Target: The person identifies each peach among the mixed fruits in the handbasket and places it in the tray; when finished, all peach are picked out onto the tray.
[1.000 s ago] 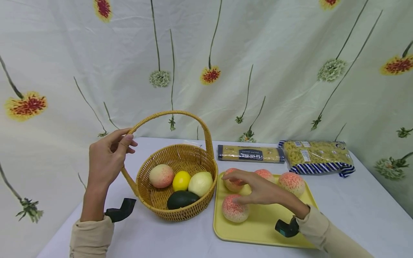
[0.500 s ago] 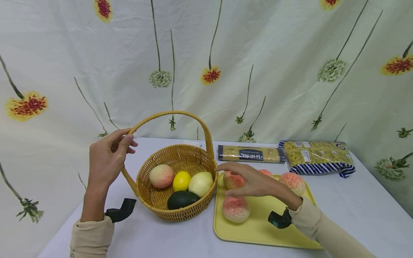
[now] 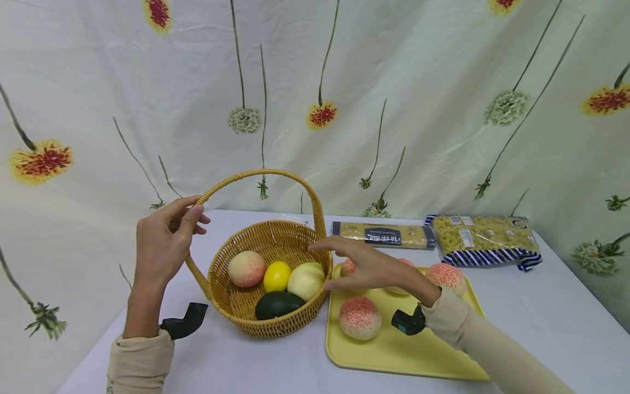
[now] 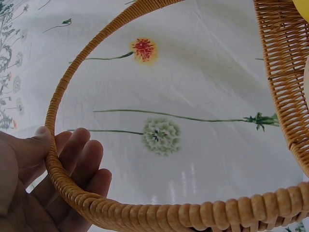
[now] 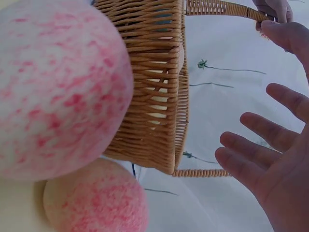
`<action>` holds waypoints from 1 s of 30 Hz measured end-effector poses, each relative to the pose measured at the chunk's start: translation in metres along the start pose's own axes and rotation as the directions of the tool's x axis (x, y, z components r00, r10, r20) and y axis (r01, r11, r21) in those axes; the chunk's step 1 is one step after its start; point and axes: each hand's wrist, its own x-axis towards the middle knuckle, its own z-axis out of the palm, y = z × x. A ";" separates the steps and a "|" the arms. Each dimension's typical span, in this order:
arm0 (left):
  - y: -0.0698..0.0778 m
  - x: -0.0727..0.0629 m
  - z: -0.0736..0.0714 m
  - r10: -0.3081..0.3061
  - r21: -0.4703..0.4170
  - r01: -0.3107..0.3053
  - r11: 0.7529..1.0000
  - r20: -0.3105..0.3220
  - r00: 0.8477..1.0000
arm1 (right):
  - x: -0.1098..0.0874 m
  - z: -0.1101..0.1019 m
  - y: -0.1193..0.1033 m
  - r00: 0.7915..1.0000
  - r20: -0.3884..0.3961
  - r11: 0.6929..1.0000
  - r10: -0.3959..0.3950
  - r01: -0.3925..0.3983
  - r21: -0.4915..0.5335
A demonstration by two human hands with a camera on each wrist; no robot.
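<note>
My left hand (image 3: 164, 235) pinches the wicker basket's handle (image 3: 266, 172) on its left side, thumb and fingers around it. In the left wrist view the fingers (image 4: 87, 159) curl loosely at the handle. Inside the basket (image 3: 236, 241) lie a peach (image 3: 246, 268), a lemon (image 3: 277, 276), a pale yellow-green round fruit (image 3: 304, 282) and a dark green avocado (image 3: 279, 305). My right hand (image 3: 369, 265), holding nothing, hovers over the tray's left part with its fingertips overlapping the basket's right rim. Its fingers are spread in the right wrist view.
On the yellow tray (image 3: 413, 350) sit several speckled peaches, among them a front peach (image 3: 360, 318) and a right peach (image 3: 445, 279). Behind it lie a flat pasta pack (image 3: 384, 235) and a bag of short pasta (image 3: 484, 239). A flowered cloth (image 3: 418, 71) hangs at the back.
My right hand has moved left and up from the front peach to the basket's right rim, empty throughout. The left hand and the basket have stayed in place.
</note>
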 end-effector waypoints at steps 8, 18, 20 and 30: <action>0.000 0.000 0.000 -0.003 0.000 0.003 1.000 0.002 1.000 | 0.021 0.002 -0.009 1.000 0.029 0.998 0.004 -0.002 -0.066; 0.000 0.000 0.000 -0.001 0.004 0.001 1.000 0.006 1.000 | 0.045 0.002 -0.018 0.993 0.113 0.998 -0.014 0.021 -0.063; 0.000 0.000 0.000 0.002 0.002 -0.002 1.000 0.005 1.000 | 0.050 0.003 -0.019 0.991 0.133 0.998 -0.016 0.023 -0.054; 0.001 0.001 -0.001 0.009 0.000 -0.009 1.000 0.003 1.000 | 0.072 0.011 -0.020 0.983 0.183 0.997 -0.019 0.032 -0.069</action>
